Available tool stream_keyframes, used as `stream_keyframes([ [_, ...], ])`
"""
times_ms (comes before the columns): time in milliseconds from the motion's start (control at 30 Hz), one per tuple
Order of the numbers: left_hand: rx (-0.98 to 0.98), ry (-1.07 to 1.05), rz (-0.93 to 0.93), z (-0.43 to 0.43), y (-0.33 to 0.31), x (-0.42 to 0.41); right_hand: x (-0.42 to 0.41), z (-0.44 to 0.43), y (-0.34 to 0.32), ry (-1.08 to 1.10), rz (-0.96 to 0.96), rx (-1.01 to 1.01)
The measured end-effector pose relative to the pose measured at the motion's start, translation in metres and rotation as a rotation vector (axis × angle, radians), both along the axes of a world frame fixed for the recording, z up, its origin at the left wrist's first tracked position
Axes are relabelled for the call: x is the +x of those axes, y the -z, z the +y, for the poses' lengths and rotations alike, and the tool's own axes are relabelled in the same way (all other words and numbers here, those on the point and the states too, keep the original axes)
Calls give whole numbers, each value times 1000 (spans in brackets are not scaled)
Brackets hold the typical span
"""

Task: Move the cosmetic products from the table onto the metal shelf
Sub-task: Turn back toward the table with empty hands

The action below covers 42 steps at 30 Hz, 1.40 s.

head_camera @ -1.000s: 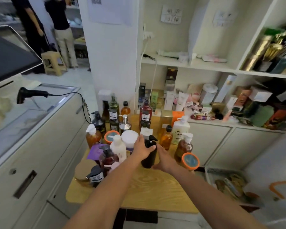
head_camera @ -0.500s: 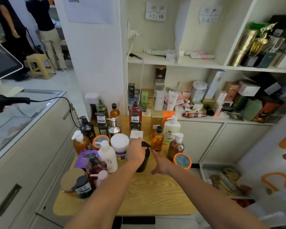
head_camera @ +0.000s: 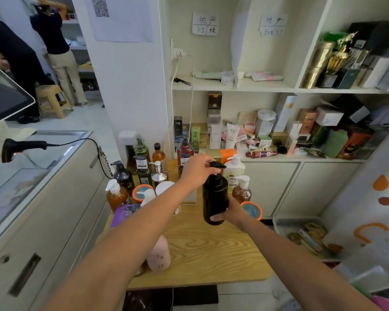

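Head view, looking down along two bare forearms onto a wooden table [head_camera: 211,248] crowded with cosmetic products. Grips a black pump bottle [head_camera: 215,198] with both hands: left hand [head_camera: 197,170] curled over the pump head from above, pinching around the spout; right hand [head_camera: 230,213] wrapped around the lower body from behind, with the thumb on the front near the base. Holds the bottle upright over the right-middle part of the table, in front of the other products; seems lifted off the wood, but hard to confirm from this steep angle. Just behind it, a white pump bottle [head_camera: 234,170] and a smaller amber pump bottle [head_camera: 241,190]; just beside the right wrist, a round orange-rimmed jar [head_camera: 252,211]. On the far side of the left forearm, a second orange-rimmed jar [head_camera: 142,191], an amber bottle with white pump [head_camera: 116,195], a purple box [head_camera: 122,213], a dark pump bottle [head_camera: 122,176] and a silver pump bottle [head_camera: 158,173], with more green and red bottles behind them near the white pillar. Close to the front edge, partly hidden under the left forearm, a pink bottle [head_camera: 158,257]. Behind the table, white wall shelving [head_camera: 267,86] filled with boxes, tubes and tins. At the left, a white counter [head_camera: 54,198] with a black barcode scanner [head_camera: 20,147] lying on top. Far back at the left, two persons [head_camera: 58,48] standing near a small stool [head_camera: 51,99].
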<state>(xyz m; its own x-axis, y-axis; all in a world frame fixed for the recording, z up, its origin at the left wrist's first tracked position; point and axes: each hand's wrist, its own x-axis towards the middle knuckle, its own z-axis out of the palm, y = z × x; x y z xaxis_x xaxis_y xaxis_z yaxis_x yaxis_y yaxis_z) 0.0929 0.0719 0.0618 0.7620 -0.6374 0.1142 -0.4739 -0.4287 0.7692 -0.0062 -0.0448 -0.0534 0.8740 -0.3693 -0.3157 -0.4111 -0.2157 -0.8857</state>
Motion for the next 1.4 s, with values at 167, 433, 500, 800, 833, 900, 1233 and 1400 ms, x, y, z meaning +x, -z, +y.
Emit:
stream_keyframes([
  [167,-106,88,2,-11,-8,-29,-29,-6,-11,106,-58,4],
  [433,-73,511,288,-50,20,-102,-143,-21,-5,381,-142,48],
  [500,28,636,328,-66,33,-134,-179,-26,-7,470,-144,36],
  [800,58,1019,253,-151,59,-309,-366,-46,-32,924,-50,-196],
  [833,63,1074,236,-158,58,-329,-387,-46,-33,971,-54,-203],
  [900,80,1154,215,-170,56,-370,-430,-45,-32,1050,-61,-214],
  [1233,103,1361,196,-204,58,-546,-597,-42,-18,1371,-108,-244],
  [1400,106,1314,231,-221,65,-592,-639,-61,-13,1372,-88,-221],
])
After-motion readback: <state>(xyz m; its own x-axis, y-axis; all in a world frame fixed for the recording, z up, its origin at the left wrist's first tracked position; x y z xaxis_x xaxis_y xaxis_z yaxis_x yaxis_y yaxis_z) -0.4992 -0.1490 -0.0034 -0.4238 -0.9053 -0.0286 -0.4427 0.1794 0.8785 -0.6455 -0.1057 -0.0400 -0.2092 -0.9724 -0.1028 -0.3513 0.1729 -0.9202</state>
